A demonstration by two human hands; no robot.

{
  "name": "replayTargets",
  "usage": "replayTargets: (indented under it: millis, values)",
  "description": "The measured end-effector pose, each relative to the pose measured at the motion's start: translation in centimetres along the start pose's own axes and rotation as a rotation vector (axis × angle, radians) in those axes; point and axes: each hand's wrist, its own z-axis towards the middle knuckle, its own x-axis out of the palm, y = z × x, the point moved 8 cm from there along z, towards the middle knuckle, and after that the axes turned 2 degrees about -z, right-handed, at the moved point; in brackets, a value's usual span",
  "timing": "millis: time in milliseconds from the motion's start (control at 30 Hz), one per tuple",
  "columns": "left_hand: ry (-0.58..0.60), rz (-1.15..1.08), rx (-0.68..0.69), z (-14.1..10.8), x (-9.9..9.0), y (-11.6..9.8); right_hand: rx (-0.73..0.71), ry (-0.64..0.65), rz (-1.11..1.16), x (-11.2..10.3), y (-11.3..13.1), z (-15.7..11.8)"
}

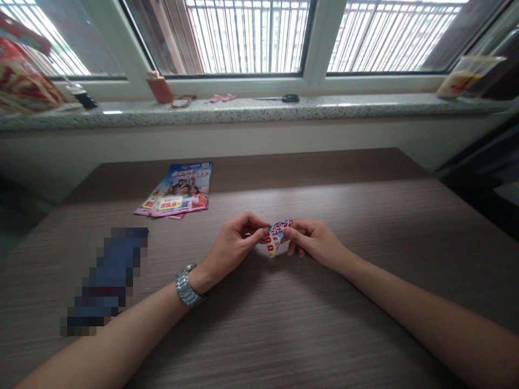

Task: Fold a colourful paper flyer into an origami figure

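A small folded piece of printed paper [275, 236], roughly triangular with one corner pointing down, is held just above the table between both hands. My left hand [239, 237], with a metal watch on the wrist, pinches its left edge between thumb and forefinger. On the other side, my right hand [312, 240] grips the upper right corner with thumb and forefinger, its other fingers curled below. Red, blue and yellow print shows on the paper.
Printed flyers [182, 189] lie at the table's [324, 324] back left, with a blurred-out dark blue item [109, 275] nearer. On the windowsill [324, 111] are an orange case [160, 89], pink pieces [223, 98], scissors [288, 98], a plastic cup [466, 78] and a red package [24, 81].
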Motion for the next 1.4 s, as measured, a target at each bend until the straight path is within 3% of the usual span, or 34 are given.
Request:
replayTargets:
  millis: [300, 567, 767, 900, 1400]
  values:
    - [0.032, -0.042, -0.017, 0.1, 0.4, -0.3, -0.04, 0.018, -0.013, 0.1, 0.4, -0.1]
    - [0.199, 0.039, -0.083, 0.0, 1.5, 0.2, -0.034, -0.04, 0.011, -0.3, -0.4, 0.0]
    - [0.111, 0.059, -0.035, 0.1, 1.0, -0.2, -0.002, -0.025, 0.016, 0.0, -0.4, 0.2]
    - [0.11, 0.029, -0.03, 0.1, 1.1, -0.4, -0.019, -0.008, -0.096, 0.2, 0.1, 0.0]
    - [0.289, 0.106, -0.038, -0.2, 2.4, -0.4, -0.061, 0.068, -0.244, 0.3, 0.9, -0.2]
